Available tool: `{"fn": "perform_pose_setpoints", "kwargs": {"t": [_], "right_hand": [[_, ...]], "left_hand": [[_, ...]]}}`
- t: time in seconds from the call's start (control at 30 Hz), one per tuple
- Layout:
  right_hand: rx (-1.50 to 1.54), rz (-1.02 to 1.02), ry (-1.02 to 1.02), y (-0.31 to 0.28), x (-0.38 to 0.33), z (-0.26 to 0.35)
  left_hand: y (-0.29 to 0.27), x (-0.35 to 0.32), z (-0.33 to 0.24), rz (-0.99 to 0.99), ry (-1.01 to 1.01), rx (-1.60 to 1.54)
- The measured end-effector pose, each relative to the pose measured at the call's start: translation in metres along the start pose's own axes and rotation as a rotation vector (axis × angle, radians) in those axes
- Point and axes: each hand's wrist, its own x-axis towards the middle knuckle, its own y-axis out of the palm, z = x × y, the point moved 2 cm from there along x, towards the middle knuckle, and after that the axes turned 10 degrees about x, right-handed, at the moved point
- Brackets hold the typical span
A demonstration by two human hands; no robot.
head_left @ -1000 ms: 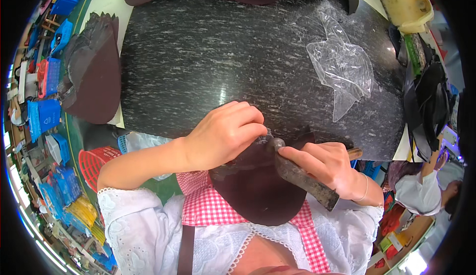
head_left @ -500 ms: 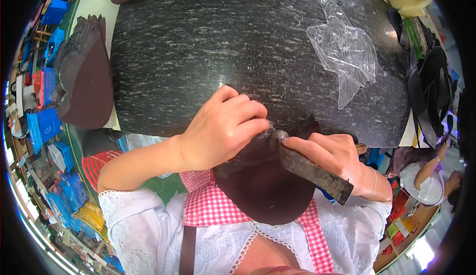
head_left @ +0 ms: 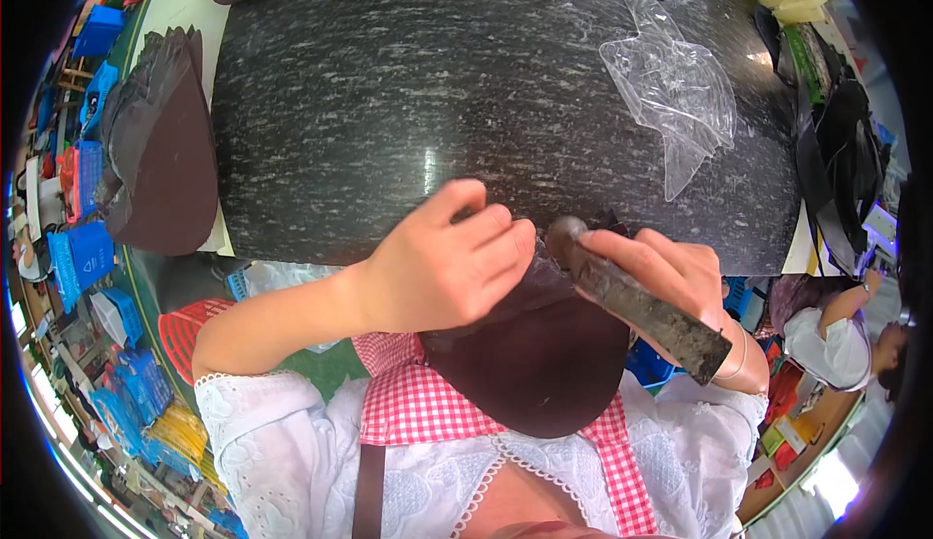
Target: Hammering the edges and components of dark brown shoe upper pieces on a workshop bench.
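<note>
My left hand (head_left: 457,257) is closed, fingertips pinched on the upper edge of a dark brown leather piece (head_left: 535,374). The leather hangs over the table's near edge toward my checked apron, its lower end rounded. My right hand (head_left: 666,272) is wrapped round a hammer (head_left: 646,320). Its worn metal head has a round face beside my left fingertips and a long flat tail pointing down to the right; its handle is mostly hidden by my hand. Whether the hammer face touches the leather, I cannot tell.
Dark speckled table (head_left: 389,82) lies ahead. On it is crumpled clear plastic film (head_left: 680,92) at the right. A stack of brown leather pieces (head_left: 170,150) sits at the left edge, black strips (head_left: 841,140) at the right. Another person (head_left: 831,335) is at far right.
The hammer has shifted slightly right and appears lifted a little, its tail swung outward. My left hand has moved slightly along the leather's edge, still pinching it.
</note>
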Motion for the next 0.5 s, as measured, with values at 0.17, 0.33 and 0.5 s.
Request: {"fn": "perform_pose_setpoints", "kwargs": {"t": [0.17, 0.33, 0.5], "right_hand": [[0.047, 0.042, -0.002, 0.006, 0.007, -0.004], [0.000, 0.095, -0.023, 0.001, 0.011, -0.001], [0.065, 0.040, -0.020, 0.003, 0.012, -0.004]], "left_hand": [[0.004, -0.005, 0.011, -0.022, -0.210, -0.187], [0.001, -0.014, 0.011, 0.000, -0.383, -0.349], [-0.003, -0.010, 0.001, -0.019, -0.244, -0.192]]}}
